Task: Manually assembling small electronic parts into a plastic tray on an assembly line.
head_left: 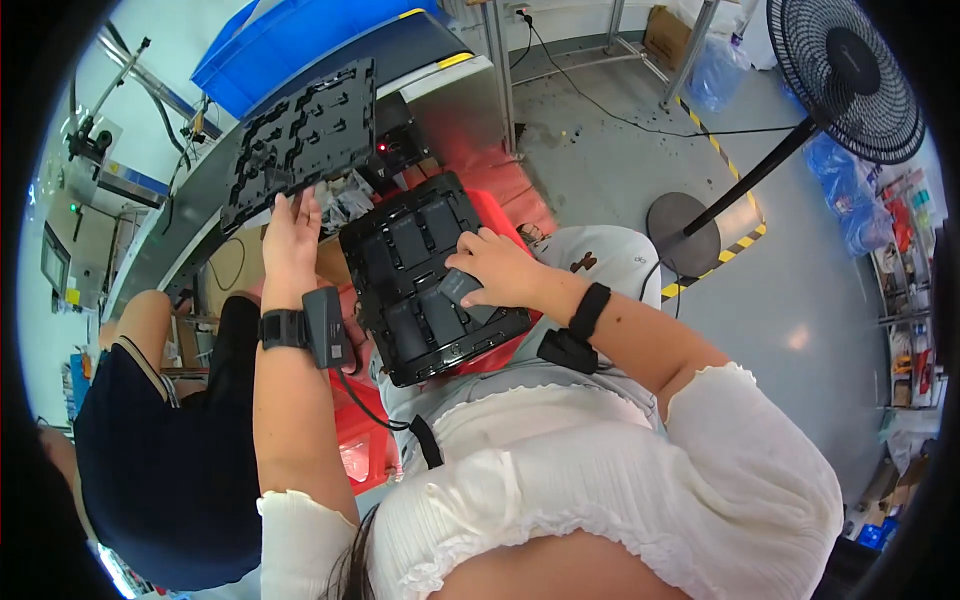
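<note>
My left hand (292, 240) is at the near edge of an upper black plastic tray (318, 128), its fingers bent against the rim. This tray is tilted and shows moulded slots and ribs. Below and to the right, a second black tray (440, 358) lies close to my lap with several dark flat blocks (395, 252) in its compartments. Over its right side, my right hand (503, 268) is closed on a dark grey rectangular block (459, 287), thumb and fingers on its edges. The underside of that block is hidden.
A red plastic stool or crate (497, 217) stands under the lower tray. At upper left are a grey machine bench (450, 95) and a blue bin (290, 45). A person in dark clothing (170, 470) sits at left. A black standing fan (840, 75) stands at right.
</note>
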Available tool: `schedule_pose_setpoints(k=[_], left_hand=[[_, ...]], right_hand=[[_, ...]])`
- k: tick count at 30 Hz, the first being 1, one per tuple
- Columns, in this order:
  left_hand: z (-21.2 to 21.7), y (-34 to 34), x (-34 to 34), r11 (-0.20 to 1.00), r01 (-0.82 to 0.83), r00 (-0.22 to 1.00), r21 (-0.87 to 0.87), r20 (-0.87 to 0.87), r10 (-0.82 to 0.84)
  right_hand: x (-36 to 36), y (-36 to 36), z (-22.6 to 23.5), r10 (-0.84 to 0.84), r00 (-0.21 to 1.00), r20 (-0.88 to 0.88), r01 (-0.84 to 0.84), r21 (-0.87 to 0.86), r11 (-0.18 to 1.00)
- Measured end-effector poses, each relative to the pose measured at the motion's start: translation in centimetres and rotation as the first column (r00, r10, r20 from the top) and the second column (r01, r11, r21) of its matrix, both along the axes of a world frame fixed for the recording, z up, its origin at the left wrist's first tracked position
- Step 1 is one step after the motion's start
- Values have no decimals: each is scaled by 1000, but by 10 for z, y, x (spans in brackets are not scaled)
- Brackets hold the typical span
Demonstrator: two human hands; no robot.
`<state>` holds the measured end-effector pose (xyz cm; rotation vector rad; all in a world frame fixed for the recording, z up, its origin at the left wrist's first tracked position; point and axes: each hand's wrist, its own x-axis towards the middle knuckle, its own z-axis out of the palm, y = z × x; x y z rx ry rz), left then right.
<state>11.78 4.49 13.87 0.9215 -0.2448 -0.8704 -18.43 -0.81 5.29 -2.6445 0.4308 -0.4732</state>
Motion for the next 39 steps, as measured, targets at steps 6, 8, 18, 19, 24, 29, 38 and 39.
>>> schedule_pose_setpoints(k=[6, 8, 18, 19, 24, 29, 38, 39], left_hand=[[11, 41, -11, 997, -40, 986, 68, 165, 28], [14, 50, -17, 979, -106, 963, 175, 263, 57], [36, 151, -67, 968, 62, 900, 242, 406, -159], [28, 159, -68, 968, 55, 902, 245, 404, -153], [-39, 164, -74, 799, 138, 810, 586, 397, -431], [-78, 141, -69, 640, 314, 713, 701, 271, -647], [-92, 114, -50, 463, 317, 761, 828, 69, -645], [-94, 114, -49, 477, 334, 760, 813, 68, -647]], right_hand=[[-9, 10, 17, -304, 950, -70, 302, -45, 952], [-12, 15, 7, -223, 972, -68, 223, -6, 975], [-36, 7, -4, -398, 900, 176, 230, 585, 778], [-38, 6, 3, -479, 871, 108, 157, 863, 480], [-24, 10, 18, -423, 902, 87, 339, 464, 818], [0, 5, -11, -436, 821, -368, 563, 397, 725], [13, -23, -24, -419, 847, -326, 530, 559, 637], [11, -22, -26, -445, 845, -295, 530, 572, 626]])
